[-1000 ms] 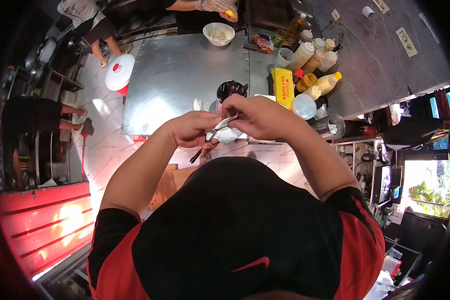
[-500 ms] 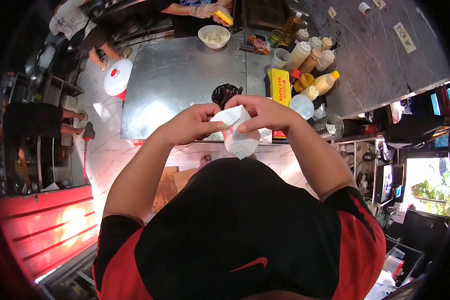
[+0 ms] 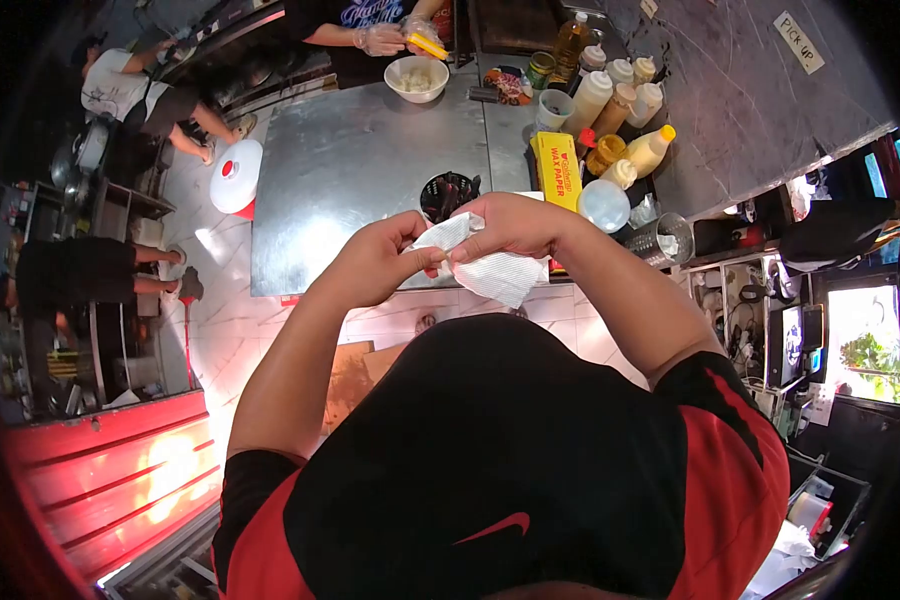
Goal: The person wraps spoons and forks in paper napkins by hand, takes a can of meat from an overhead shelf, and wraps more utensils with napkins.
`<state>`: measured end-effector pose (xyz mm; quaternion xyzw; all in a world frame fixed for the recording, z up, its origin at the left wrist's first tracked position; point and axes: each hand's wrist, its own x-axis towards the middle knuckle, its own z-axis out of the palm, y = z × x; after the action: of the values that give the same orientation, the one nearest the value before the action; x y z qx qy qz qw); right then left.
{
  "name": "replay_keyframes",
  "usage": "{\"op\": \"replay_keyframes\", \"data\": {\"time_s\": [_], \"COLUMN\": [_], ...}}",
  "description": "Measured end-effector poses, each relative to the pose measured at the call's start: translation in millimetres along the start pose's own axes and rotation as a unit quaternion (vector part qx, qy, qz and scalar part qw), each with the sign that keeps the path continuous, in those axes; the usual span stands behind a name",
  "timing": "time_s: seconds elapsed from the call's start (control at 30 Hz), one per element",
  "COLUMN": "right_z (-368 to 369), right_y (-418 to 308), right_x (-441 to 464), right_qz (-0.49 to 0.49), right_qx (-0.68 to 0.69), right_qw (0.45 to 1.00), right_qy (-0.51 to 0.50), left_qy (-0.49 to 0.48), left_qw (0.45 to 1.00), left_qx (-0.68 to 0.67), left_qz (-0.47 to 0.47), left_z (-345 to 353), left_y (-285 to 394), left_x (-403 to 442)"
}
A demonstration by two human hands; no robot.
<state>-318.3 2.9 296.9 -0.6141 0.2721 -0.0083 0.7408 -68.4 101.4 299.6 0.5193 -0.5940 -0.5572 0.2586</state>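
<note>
A white, textured paper napkin is held between my two hands over the near edge of the metal table. My left hand pinches its left side between thumb and fingers. The right hand grips its upper part, thumb on top, and the loose part hangs down toward my chest. Whether anything is folded inside the napkin I cannot tell. Just beyond my hands stands a black perforated cup with dark utensils in it.
A yellow wax paper box and several sauce bottles stand at the right. Across the table, a person's gloved hands hold a yellow object near a white bowl. A white-lidded cooler stands left; two other people are beyond it.
The napkin has shifted and opened out toward the lower right, and my left hand has moved slightly left and down. The whole view has tilted a little.
</note>
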Motion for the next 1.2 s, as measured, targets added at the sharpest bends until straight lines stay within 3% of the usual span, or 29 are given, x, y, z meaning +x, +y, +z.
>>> {"op": "replay_keyframes", "data": {"time_s": [0.17,0.33,0.4,0.5,0.6,0.7,0.8,0.87,1.0,1.13,1.2], "right_z": [0,-8,-3,5,-2,-7,-15,-13,-19,-21,-26], "right_y": [6,25,24,12,33,31,17,-3,-8,-9,5], "right_x": [5,19,18,15,25,21,15,7,8,3,1], "right_qz": [0.011,0.063,0.077,0.037,0.000,0.021,0.007,-0.001,-0.008,-0.002,-0.010], "right_qx": [-0.010,0.115,0.207,0.148,0.111,0.068,-0.099,-0.155,-0.153,-0.179,-0.062], "right_qw": [0.998,0.989,0.972,0.978,0.987,0.991,0.989,0.984,0.986,0.980,0.997], "right_qy": [0.059,0.067,0.076,0.141,0.116,0.112,0.110,0.089,0.069,0.082,0.045], "left_qy": [0.094,0.179,0.207,0.223,0.218,0.204,0.176,0.080,-0.107,-0.068,-0.052], "left_qw": [0.977,0.889,0.847,0.822,0.821,0.891,0.949,0.993,0.979,0.978,0.974], "left_qx": [0.190,0.400,0.452,0.483,0.481,0.380,0.253,0.078,-0.136,-0.156,-0.185], "left_qz": [-0.005,0.130,0.190,0.203,0.217,0.145,0.068,-0.041,-0.105,-0.120,-0.122], "left_z": [13,24,28,35,36,41,35,27,13,19,21], "left_y": [18,8,2,-6,-15,4,8,16,-5,-5,-6], "left_x": [-5,-4,-3,-3,-1,-10,-8,-2,11,6,6]}}
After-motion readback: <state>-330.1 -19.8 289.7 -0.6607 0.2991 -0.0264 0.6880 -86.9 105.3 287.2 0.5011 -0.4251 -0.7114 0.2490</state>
